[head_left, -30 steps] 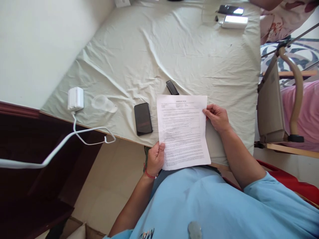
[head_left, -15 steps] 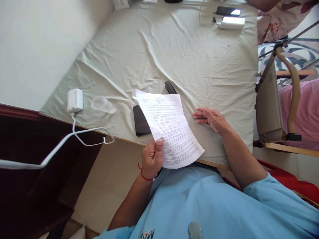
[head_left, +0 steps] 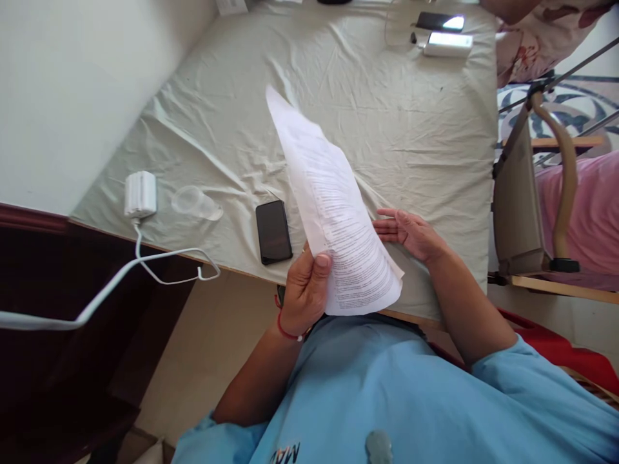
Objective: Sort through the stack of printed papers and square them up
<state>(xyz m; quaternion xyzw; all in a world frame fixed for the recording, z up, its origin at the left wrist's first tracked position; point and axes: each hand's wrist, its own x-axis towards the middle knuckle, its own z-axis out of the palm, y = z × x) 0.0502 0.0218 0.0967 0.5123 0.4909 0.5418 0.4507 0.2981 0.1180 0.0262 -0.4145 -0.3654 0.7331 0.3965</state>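
Note:
A printed sheet of paper [head_left: 343,219], perhaps more than one, is gripped at its lower left edge by my left hand [head_left: 307,287], thumb on top. The paper is raised and curved, its far end lifted above the cloth. My right hand [head_left: 411,235] rests at the paper's right side with fingers stretched out, holding nothing; whether its fingertips touch the paper I cannot tell. Left of the paper, a black phone [head_left: 273,232] lies on the table. The stapler-like black object seen earlier is hidden behind the paper.
A pale cloth covers the table [head_left: 411,129]. On the left are a white power adapter [head_left: 140,194] with a cable and a clear plastic cup [head_left: 196,203]. At the back right lie another phone [head_left: 440,22] and a white power bank [head_left: 447,44]. A person [head_left: 527,38] sits beyond; a chair [head_left: 527,187] stands right.
My left hand has moved slightly right and up with the paper. The paper's far end has risen, uncovering the phone and covering the small black object. My right hand has hardly moved.

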